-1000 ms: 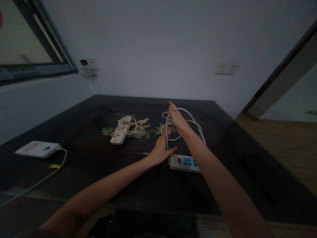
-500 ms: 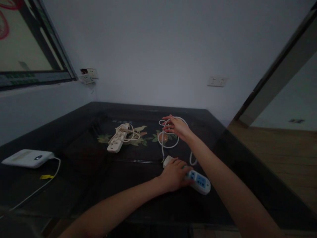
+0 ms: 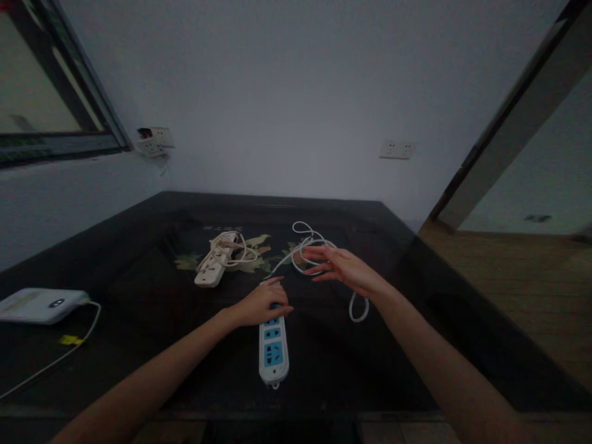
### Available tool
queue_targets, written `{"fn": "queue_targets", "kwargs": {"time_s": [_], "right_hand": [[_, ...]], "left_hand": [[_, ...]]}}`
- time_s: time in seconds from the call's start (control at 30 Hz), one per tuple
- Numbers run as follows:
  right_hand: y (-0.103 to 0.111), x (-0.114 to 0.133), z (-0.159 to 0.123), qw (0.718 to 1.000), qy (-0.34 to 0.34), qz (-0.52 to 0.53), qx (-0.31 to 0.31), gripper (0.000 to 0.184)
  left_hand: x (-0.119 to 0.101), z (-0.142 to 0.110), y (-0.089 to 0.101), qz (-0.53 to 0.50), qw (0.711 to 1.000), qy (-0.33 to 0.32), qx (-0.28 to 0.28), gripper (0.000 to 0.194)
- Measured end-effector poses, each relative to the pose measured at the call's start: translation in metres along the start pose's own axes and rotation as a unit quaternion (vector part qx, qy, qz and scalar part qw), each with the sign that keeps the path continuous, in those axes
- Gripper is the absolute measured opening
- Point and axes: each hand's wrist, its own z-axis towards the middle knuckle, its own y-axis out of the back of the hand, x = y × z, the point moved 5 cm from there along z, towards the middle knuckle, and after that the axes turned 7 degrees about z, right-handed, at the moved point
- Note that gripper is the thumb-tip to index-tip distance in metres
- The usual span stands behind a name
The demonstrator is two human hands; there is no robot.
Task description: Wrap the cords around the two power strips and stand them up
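Note:
A white power strip with blue sockets (image 3: 274,348) lies lengthwise toward me on the black table. My left hand (image 3: 266,305) is closed over its far end, thumb and fingers on either side, covering some sockets. From that end a white cable (image 3: 283,260) runs back to a loose coil on the table. My right hand (image 3: 335,266) is at the coil with its fingers stretched out and apart; whether the fingertips touch the cable I cannot tell. A small loop of the cable lies below the right wrist.
Left of the coil lies a second power strip (image 3: 213,265), its cord bundled over it. A white box-shaped device (image 3: 44,305) with a cable sits at the far left, near a yellow scrap (image 3: 71,340). Wall sockets (image 3: 398,149) are behind the black table (image 3: 185,370).
My left hand has moved left with the power strip, which has turned from slanting to pointing at me. The right hand has lowered and let go of the raised cable loop.

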Motion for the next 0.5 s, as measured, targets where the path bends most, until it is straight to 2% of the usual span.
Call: {"fn": "queue_targets", "kwargs": {"time_s": [0.03,0.07,0.13,0.2,0.27,0.33,0.4,0.5], "right_hand": [[0.012,0.014,-0.008,0.997,0.04,-0.057,0.016,0.032],[0.033,0.03,-0.015,0.99,0.091,-0.11,-0.022,0.037],[0.086,0.052,-0.023,0.955,0.153,-0.188,-0.172,0.034],[0.129,0.047,-0.02,0.942,0.123,-0.215,-0.227,0.028],[0.153,0.023,-0.013,0.942,0.05,-0.246,-0.224,0.027],[0.159,-0.01,-0.007,0.942,-0.022,-0.278,-0.188,0.025],[0.152,-0.038,-0.005,0.937,-0.07,-0.312,-0.141,0.027],[0.137,-0.056,-0.003,0.922,-0.072,-0.369,-0.094,0.025]], "left_hand": [[0.003,-0.001,0.002,-0.007,1.0,0.007,-0.006,0.026],[0.004,0.001,0.005,-0.014,1.0,0.013,-0.015,0.025],[0.005,0.011,0.013,-0.027,0.998,0.028,-0.045,0.021],[0.004,0.032,0.024,-0.035,0.994,0.045,-0.089,0.021],[0.003,0.062,0.031,-0.042,0.99,0.055,-0.124,0.023],[0.004,0.099,0.03,-0.046,0.988,0.058,-0.133,0.02],[0.006,0.135,0.02,-0.047,0.99,0.057,-0.124,0.017],[0.012,0.178,-0.006,-0.061,0.994,0.049,-0.07,0.024]]}}
